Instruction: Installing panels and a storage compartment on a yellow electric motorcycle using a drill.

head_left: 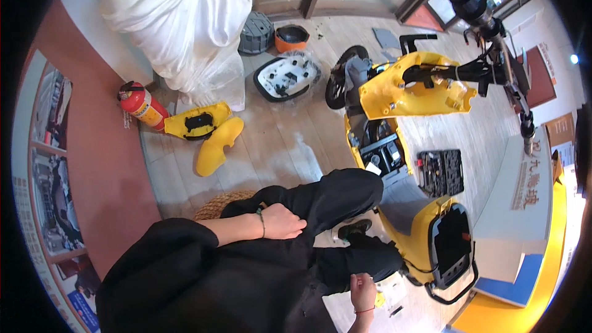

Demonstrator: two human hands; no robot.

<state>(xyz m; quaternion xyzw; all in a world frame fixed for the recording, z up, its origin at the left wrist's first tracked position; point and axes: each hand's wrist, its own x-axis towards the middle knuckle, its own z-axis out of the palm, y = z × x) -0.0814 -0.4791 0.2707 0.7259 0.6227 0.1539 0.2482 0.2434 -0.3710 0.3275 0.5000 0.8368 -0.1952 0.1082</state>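
Observation:
My left hand (282, 222), with a beaded bracelet at the wrist, rests on my black-trousered thigh, its fingers curled closed and nothing showing from them. Lower right, beside my other leg, my right hand (362, 291) has its fingers drawn together; whatever they hold, if anything, is hidden. Close to it, a small yellow piece (379, 299) and a thin black piece (396, 311) lie on a pale sheet (345, 309). In front of my knees stands a partly dismantled yellow scooter (425, 219), its front panel (410, 95) tilted outward and its floor compartment (388, 151) uncovered, showing dark parts and cables.
An open black tool case (440, 171) lies right of the scooter. Yellow cover parts (217, 148) sit on the floor by a red fire extinguisher (143, 106). Farther off are a black-and-white plastic cover (287, 76), an orange bowl-shaped item (291, 38) and a white-draped object (179, 24).

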